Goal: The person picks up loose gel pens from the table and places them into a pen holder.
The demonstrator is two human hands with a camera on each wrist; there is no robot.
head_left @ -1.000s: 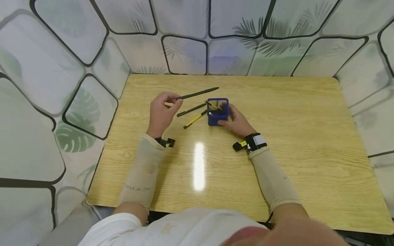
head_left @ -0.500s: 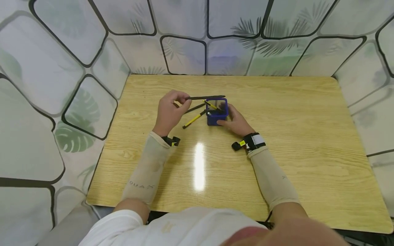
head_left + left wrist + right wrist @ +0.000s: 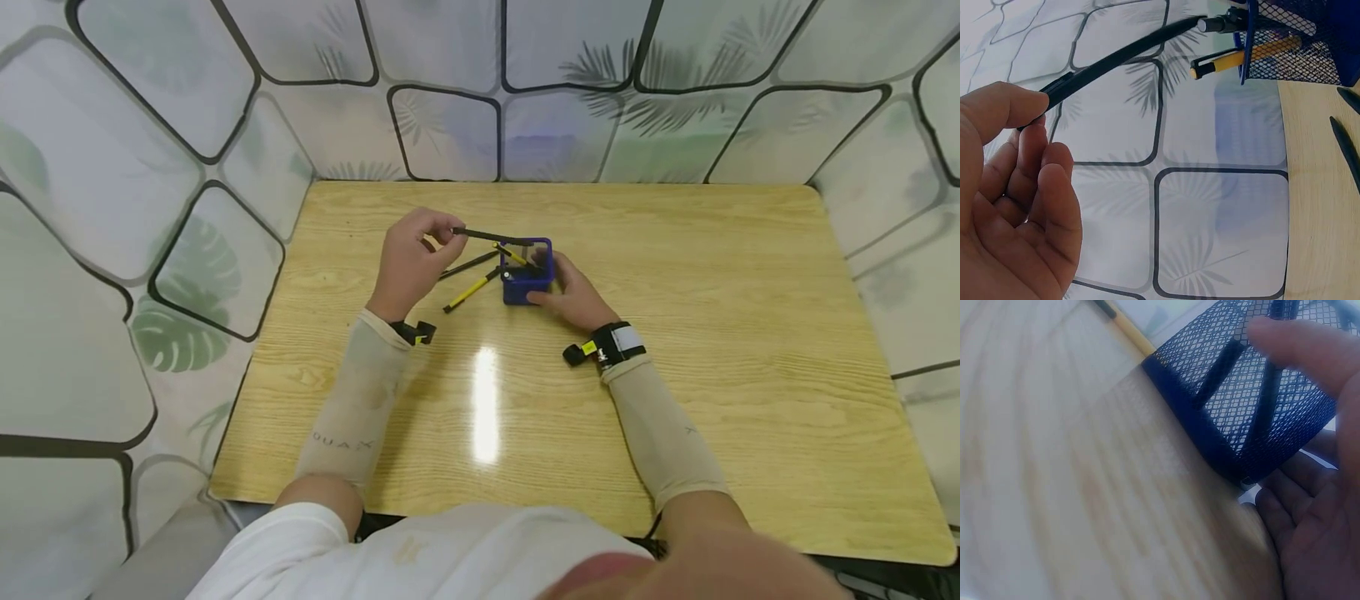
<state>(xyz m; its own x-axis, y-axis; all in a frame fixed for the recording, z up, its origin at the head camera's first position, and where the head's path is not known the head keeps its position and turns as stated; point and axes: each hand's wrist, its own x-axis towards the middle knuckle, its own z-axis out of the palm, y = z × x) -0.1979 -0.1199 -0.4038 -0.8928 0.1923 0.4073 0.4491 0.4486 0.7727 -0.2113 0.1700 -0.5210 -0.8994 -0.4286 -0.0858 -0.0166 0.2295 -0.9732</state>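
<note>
My left hand (image 3: 412, 262) pinches a black pen (image 3: 491, 236) near its clip end between thumb and fingertips. The pen slants slightly down to the right, its tip overlapping the mouth of a blue mesh pen holder (image 3: 525, 293) in the head view. My right hand (image 3: 577, 293) grips that holder from the right, thumb on the near side and fingers behind. Inside it stand a yellow-and-black pen (image 3: 1250, 56) and a grey-and-black one (image 3: 1225, 24), their ends jutting past the rim. Through the mesh, dark pens (image 3: 1266, 394) show in the right wrist view.
Left of the holder, a black pen (image 3: 467, 266) and a yellow pen (image 3: 471, 292) lie on the wooden table (image 3: 750, 350). A patterned fabric wall (image 3: 442, 133) rises behind the table's far edge.
My left hand has moved right, bringing the black pen's tip from left of the holder to over its mouth; the tip has also swung downward. My right hand keeps its grip on the holder.
</note>
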